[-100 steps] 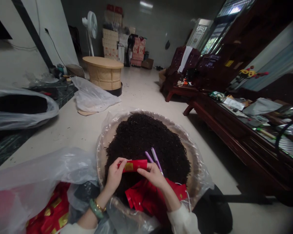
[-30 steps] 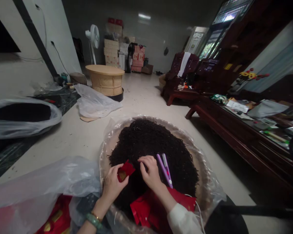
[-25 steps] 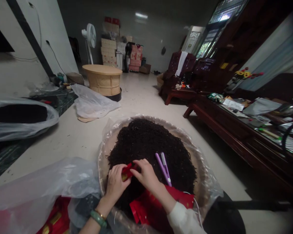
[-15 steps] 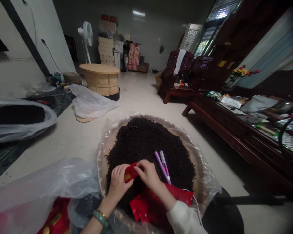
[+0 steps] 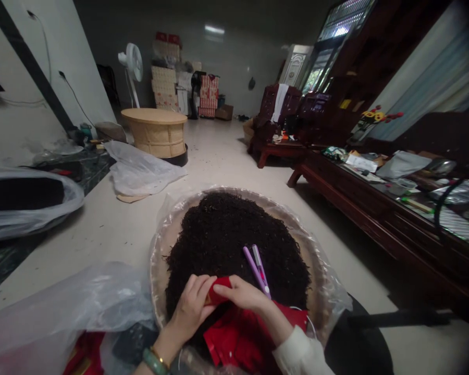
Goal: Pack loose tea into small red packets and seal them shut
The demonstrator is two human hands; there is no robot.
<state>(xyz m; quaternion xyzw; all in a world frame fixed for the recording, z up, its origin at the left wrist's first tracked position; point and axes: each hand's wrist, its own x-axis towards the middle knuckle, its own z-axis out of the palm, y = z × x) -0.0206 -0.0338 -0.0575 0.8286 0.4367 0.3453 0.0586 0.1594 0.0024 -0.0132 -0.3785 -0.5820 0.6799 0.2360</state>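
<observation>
A wide round tray (image 5: 156, 250) lined with clear plastic holds a big heap of dark loose tea leaves (image 5: 230, 234). At the heap's near edge my left hand (image 5: 189, 310) and my right hand (image 5: 242, 294) are both closed on one small red packet (image 5: 218, 291), pinching it between them. A purple clip-like tool (image 5: 257, 269) lies on the leaves just right of my right hand. A pile of flat red packets (image 5: 242, 336) rests under my right wrist at the tray's near rim.
A clear plastic bag (image 5: 62, 312) with red and gold packets lies at lower left. A long dark wooden table (image 5: 375, 219) with clutter runs along the right. A round woven stand (image 5: 156, 130), a loose plastic sheet (image 5: 140, 169) and a fan (image 5: 131, 62) stand further back.
Both hands have drawn back toward me to the heap's near edge with the red packet. The right hand, earlier in the leaves, now pinches the packet too. The view tilted down and left.
</observation>
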